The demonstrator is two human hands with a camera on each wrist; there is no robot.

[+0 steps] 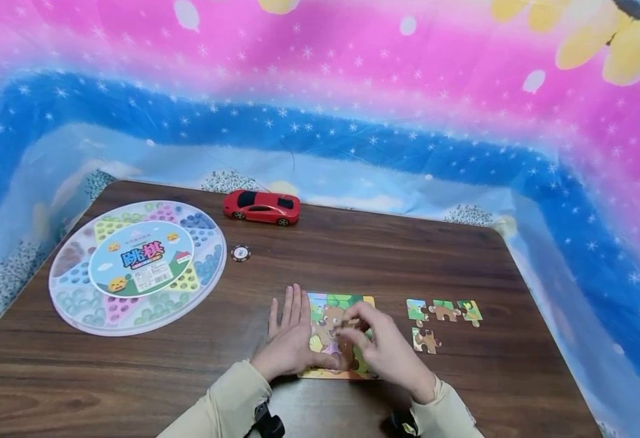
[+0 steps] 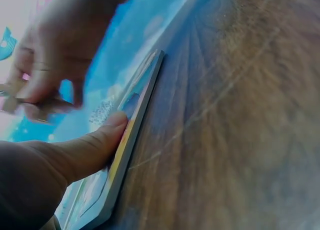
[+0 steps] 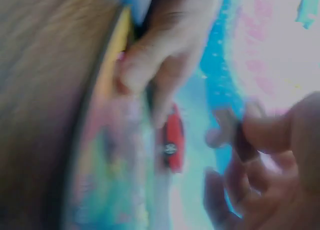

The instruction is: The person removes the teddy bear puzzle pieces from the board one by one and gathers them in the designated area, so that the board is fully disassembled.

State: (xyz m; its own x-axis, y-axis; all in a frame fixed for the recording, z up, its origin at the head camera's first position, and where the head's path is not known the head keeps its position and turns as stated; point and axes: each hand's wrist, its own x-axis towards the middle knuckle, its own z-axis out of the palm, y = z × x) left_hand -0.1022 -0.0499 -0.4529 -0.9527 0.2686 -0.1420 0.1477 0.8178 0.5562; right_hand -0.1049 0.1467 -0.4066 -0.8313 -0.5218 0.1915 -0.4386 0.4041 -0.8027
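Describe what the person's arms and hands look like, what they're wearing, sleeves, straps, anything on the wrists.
Both hands are bare, with no gloves or visible rings. The left hand and the right hand come out of long, pale beige sleeves that reach the wrists. A small black device sits under each wrist: one under the left sleeve, one under the right sleeve, the latter with a small yellowish mark.

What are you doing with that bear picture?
A person is doing a jigsaw puzzle on a wooden table. The left hand lies flat on the puzzle's left edge, and the right hand pinches one piece over the bear picture. Four loose pieces lie to the right of it. Farther back sit a round marble game, a chip and a red toy car.
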